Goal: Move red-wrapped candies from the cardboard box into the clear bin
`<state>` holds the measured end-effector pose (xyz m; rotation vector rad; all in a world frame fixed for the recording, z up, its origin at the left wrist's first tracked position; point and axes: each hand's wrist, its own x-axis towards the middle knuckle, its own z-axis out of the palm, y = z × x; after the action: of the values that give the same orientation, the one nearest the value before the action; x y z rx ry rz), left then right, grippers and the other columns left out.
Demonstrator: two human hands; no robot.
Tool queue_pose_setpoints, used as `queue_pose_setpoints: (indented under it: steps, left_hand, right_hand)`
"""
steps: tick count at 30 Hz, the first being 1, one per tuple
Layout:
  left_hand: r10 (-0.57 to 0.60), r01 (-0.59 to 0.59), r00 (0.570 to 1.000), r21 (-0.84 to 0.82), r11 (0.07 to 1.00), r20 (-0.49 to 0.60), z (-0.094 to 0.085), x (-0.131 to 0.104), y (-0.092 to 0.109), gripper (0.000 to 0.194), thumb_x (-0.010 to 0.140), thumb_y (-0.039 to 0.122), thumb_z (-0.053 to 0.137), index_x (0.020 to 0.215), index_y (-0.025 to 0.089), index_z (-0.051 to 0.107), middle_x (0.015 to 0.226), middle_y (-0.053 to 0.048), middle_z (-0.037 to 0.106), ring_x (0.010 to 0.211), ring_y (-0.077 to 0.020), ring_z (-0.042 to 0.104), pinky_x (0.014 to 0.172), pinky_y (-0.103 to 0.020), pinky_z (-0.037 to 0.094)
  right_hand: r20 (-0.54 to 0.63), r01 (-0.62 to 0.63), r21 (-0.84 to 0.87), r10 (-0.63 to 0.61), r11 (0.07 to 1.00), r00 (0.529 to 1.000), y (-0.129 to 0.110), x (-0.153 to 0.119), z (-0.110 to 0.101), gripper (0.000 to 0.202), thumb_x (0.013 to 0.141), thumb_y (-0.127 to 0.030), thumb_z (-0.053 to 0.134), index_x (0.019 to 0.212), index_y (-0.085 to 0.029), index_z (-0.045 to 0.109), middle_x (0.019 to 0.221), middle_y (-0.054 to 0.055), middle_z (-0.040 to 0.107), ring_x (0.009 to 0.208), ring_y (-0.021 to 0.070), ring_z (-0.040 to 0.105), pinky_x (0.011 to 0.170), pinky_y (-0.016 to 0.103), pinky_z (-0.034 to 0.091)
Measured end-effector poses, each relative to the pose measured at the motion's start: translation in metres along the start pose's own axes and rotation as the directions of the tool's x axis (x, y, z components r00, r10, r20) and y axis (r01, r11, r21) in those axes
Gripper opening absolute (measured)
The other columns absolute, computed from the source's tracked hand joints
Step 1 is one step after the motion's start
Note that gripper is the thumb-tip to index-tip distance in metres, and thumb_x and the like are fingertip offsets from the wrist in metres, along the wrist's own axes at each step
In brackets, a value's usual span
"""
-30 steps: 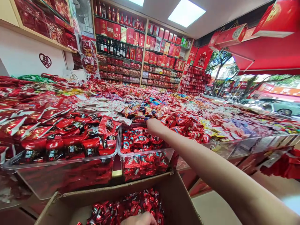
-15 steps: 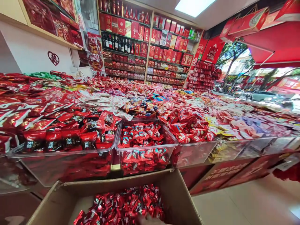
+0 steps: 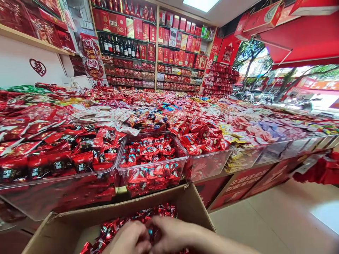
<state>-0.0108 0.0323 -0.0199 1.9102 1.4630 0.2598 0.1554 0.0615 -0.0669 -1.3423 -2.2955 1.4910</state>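
Note:
Both of my hands are down in a cardboard box point(image 3: 66, 229) that holds a heap of red foil-wrapped candies point(image 3: 109, 227). My left hand point(image 3: 129, 237) has its fingers curled inward, and my right hand point(image 3: 166, 234) curves towards it from the right. Between the two, a few wrapped candies show, one with a bit of blue on its wrapper. The hands cover much of the pile, so how many candies they grip is hidden. Just behind the box stands a clear plastic bin point(image 3: 153, 165) part filled with red-and-blue wrapped candies point(image 3: 148, 150).
Left of that bin is a bin of dark-and-red packets point(image 3: 58, 164); to its right, one of red packets point(image 3: 202, 137). More sweets spread back towards shelves point(image 3: 127, 67) of bottles and boxes. Tiled floor point(image 3: 265, 211) lies at right, near hanging red goods point(image 3: 317, 169).
Both hands have come into fuller view over the candies in the box; earlier only blurred fingers showed at the bottom. The camera has turned slightly to the right.

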Motion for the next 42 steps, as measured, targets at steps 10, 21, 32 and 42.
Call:
queue_pose_setpoints:
  steps: [10, 21, 32, 42]
  left_hand:
    - [0.073, -0.129, 0.99, -0.591, 0.796, -0.117, -0.021, -0.004, 0.033, 0.018, 0.077, 0.029, 0.053, 0.09, 0.025, 0.041, 0.069, 0.007, 0.052, 0.064, -0.012, 0.05, 0.06, -0.023, 0.04]
    - [0.039, -0.106, 0.993, -0.688, 0.718, -0.112, -0.016, -0.006, 0.037, 0.03, 0.076, 0.025, 0.056, 0.102, 0.024, 0.042, 0.067, 0.007, 0.056, 0.062, -0.0099, 0.049, 0.059, -0.022, 0.039]
    - [0.011, -0.044, 0.999, -0.735, 0.677, -0.05, -0.012, -0.006, 0.035, 0.026, 0.074, 0.032, 0.055, 0.097, 0.025, 0.043, 0.076, 0.003, 0.059, 0.072, -0.015, 0.056, 0.066, -0.027, 0.044]
    - [-0.033, -0.004, 0.998, -0.555, 0.832, -0.057, -0.01, -0.006, 0.038, 0.049, 0.075, 0.037, 0.05, 0.117, 0.016, 0.035, 0.054, 0.008, 0.051, 0.055, -0.0138, 0.043, 0.056, -0.027, 0.031]
  right_hand:
    - [-0.308, 0.333, 0.824, -0.13, 0.458, 0.942, -0.046, -0.041, -0.027, 0.036, 0.061, -0.031, 0.07, 0.09, -0.011, 0.061, 0.067, 0.0, 0.06, 0.054, 0.0068, 0.054, 0.056, 0.022, 0.044]
    - [-0.353, 0.336, 0.914, 0.037, 0.229, 0.935, -0.04, -0.04, -0.023, 0.024, 0.064, -0.028, 0.069, 0.065, -0.012, 0.05, 0.055, 0.0, 0.06, 0.044, 0.0066, 0.054, 0.045, 0.017, 0.039]
    - [-0.463, 0.38, 0.814, 0.094, 0.44, 0.881, -0.035, -0.039, -0.022, 0.026, 0.065, -0.037, 0.066, 0.069, -0.014, 0.057, 0.058, -0.002, 0.056, 0.048, 0.0068, 0.048, 0.047, 0.019, 0.037]
    - [-0.678, 0.389, 0.286, -0.102, 0.876, 0.728, -0.038, -0.046, -0.018, 0.017, 0.076, -0.032, 0.055, 0.077, -0.015, 0.059, 0.069, 0.002, 0.056, 0.061, 0.0101, 0.05, 0.058, 0.022, 0.042]
